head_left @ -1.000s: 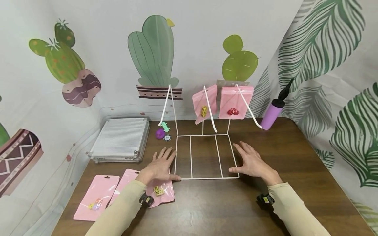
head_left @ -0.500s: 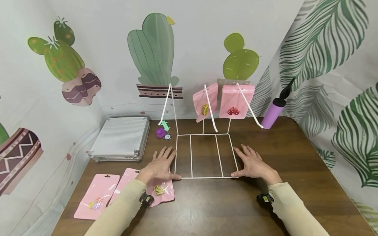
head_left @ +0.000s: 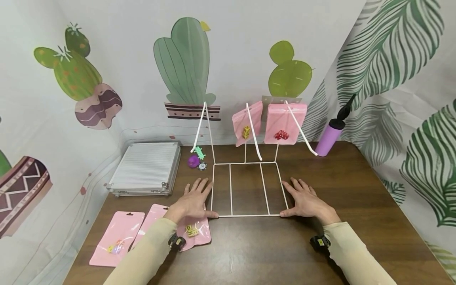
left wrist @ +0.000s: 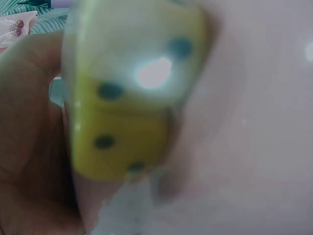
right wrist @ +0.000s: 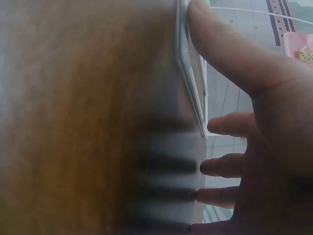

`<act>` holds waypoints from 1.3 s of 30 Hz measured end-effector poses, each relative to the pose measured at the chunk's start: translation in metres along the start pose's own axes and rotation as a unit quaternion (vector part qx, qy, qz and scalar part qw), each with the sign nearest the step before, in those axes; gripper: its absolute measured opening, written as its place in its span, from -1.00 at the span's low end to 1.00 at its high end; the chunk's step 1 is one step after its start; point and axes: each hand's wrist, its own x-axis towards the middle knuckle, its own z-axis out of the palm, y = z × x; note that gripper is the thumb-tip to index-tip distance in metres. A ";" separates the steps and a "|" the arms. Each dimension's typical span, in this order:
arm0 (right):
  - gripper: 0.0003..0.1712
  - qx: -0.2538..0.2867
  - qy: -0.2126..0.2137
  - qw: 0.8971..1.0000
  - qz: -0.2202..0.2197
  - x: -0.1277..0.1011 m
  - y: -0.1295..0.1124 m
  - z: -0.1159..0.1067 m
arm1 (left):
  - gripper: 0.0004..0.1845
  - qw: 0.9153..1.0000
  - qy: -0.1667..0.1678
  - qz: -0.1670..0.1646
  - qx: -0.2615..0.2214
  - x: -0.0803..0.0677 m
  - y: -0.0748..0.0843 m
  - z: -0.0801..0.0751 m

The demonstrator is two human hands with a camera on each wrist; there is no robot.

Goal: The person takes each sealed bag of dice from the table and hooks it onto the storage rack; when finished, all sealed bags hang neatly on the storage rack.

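A white wire rack (head_left: 247, 189) stands near the middle of the brown table (head_left: 356, 198). The left hand (head_left: 194, 200) lies flat with fingers spread at the rack's left edge, thumb touching its front corner. The right hand (head_left: 305, 200) lies likewise at the right edge, thumb against the wire. Two pink pouches (head_left: 285, 123) hang on the rack's arms. Under the left wrist lies a pink pouch of yellow dice (head_left: 194, 231).

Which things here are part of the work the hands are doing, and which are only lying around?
In use:
white wire rack
left hand
right hand
hung pink pouches
pink pouches on the table

Lying about:
silver case
purple pump
small toys
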 end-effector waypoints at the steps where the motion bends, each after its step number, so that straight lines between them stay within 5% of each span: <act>1: 0.33 -0.002 0.001 1.000 0.000 0.000 0.000 0.000 | 0.30 1.000 0.001 0.000 0.000 0.000 0.000 0.000; 25: 0.30 -0.024 -0.018 1.000 0.007 0.001 -0.001 -0.001 | 0.29 1.000 0.001 0.002 -0.009 -0.001 -0.001 -0.001; 34: 0.31 -0.010 -0.027 1.000 0.012 0.001 -0.002 -0.002 | 0.23 0.999 0.048 0.016 -0.016 -0.013 -0.002 -0.020; 39: 0.31 -0.007 -0.027 1.000 0.009 0.000 -0.001 -0.001 | 0.17 0.996 0.072 -0.009 -0.042 -0.026 -0.003 -0.030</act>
